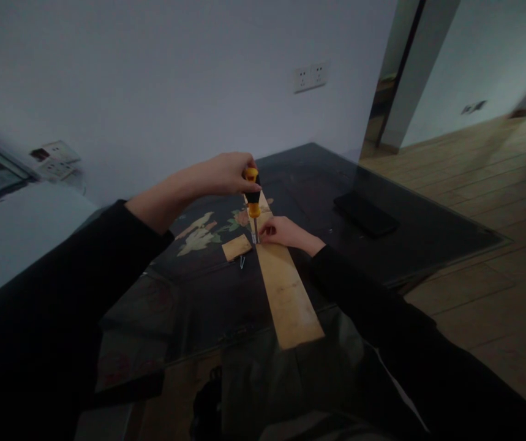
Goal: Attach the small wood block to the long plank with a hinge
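My left hand [232, 171] is closed round the top of a screwdriver [254, 209] with a yellow and black handle. The screwdriver stands upright, its shaft pointing down at a small shiny metal piece [254, 237] by the edge of a long wooden board [285, 288]. Beside the shaft, my right hand [281, 231] rests on the board with its fingers curled together at the metal piece. What those fingers pinch is too small to make out. Left of the board lie a small square wooden piece [237, 247] and loose screws [242, 262].
The dark, glass-topped table [217, 300] has a flower and bird pattern [198, 236]. A black flat object [366, 213] lies on its right side. The wall behind carries power sockets [310, 77]. The board's near end reaches over the table edge toward my lap.
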`<state>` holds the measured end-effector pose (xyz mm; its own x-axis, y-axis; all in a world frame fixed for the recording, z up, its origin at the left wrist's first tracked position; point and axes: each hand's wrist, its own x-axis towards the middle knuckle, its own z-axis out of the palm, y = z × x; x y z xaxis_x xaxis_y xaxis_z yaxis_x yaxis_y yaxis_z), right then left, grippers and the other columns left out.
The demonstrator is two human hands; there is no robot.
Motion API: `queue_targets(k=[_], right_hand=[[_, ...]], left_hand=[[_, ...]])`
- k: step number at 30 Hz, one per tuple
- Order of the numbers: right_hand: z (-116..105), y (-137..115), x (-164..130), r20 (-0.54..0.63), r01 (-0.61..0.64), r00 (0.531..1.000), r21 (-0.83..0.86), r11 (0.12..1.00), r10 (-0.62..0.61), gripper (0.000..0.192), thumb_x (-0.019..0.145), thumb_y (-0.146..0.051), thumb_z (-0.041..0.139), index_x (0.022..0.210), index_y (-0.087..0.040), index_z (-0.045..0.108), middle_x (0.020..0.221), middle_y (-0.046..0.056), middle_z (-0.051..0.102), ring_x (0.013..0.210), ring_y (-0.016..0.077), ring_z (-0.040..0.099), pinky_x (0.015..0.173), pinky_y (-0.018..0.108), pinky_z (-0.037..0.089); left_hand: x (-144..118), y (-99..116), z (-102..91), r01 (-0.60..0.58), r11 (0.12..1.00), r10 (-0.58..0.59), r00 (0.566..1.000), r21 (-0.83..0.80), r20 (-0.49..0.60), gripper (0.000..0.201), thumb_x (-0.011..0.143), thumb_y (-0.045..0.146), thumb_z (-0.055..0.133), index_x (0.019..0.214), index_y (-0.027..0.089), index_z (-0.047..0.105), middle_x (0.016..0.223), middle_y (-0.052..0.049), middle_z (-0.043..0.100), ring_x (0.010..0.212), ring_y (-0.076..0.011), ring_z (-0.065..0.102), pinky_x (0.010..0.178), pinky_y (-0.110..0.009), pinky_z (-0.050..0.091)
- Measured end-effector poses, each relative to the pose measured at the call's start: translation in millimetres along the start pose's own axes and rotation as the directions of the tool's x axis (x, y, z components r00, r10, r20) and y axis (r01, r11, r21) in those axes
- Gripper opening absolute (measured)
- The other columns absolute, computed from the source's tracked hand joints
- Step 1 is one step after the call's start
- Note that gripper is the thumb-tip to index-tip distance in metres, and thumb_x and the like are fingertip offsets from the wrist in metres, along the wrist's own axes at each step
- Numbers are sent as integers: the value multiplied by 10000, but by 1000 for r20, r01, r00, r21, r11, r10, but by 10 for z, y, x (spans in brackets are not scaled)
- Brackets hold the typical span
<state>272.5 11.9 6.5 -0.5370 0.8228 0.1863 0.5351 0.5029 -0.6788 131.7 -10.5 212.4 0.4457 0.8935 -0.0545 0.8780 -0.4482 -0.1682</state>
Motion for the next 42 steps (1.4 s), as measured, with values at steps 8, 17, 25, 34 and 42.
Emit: queue_targets(k=[8, 17, 25, 34, 42], right_hand=[[-517, -110, -3, -186, 115, 979, 161, 980, -85, 239, 842, -168, 643, 1058, -113, 729, 950, 82, 727, 816, 149, 633, 759, 261, 476], [-1178, -728, 38, -151, 448, 879, -69, 892, -453, 377, 838, -181, 640, 1213, -213, 642, 1248, 87, 625, 1017, 186, 589, 835, 313, 490], [-1347, -1090, 314, 193, 459, 888, -353, 815, -417, 288, 817, -124, 646, 1099, -156, 699, 1105, 88, 684, 996, 198, 595, 870, 333, 423], [-1432, -1265, 375, 332, 445, 889, -459, 769, -317, 292, 839, -150, 638, 1124, -125, 698, 1065, 90, 694, 919, 180, 590, 799, 326, 394], [-1426, -1357, 329, 354, 433, 894, -528, 730, -274, 297, 891, -212, 606, 1155, -106, 692, 1100, 115, 697, 952, 195, 596, 798, 331, 376]], left_hand=[[-24, -73, 79, -77, 972, 76, 997, -221, -16, 502, 864, 416, 552, 1298, 165, 584, 1091, -111, 726, 982, -224, 660, 854, -328, 484], [30, -348, 481, -153, 469, -9, 984, -870, -178, 499, 721, 205, 787, 1137, 148, 516, 912, -80, 752, 913, -217, 706, 908, -409, 506], [-165, -353, 833, -276, 347, -156, 925, -896, -345, 504, 735, 180, 763, 1178, 162, 525, 1137, -104, 699, 1060, -215, 667, 985, -421, 497], [-250, -175, 2017, 314, 316, -340, 918, -895, 202, 210, 850, 114, 571, 1057, 139, 600, 738, -38, 693, 668, -162, 693, 705, -287, 560], [-114, -1, 1962, 442, 77, -232, 880, -894, 415, 175, 918, 122, 475, 857, 117, 639, 665, -43, 693, 542, -132, 677, 609, -245, 553]])
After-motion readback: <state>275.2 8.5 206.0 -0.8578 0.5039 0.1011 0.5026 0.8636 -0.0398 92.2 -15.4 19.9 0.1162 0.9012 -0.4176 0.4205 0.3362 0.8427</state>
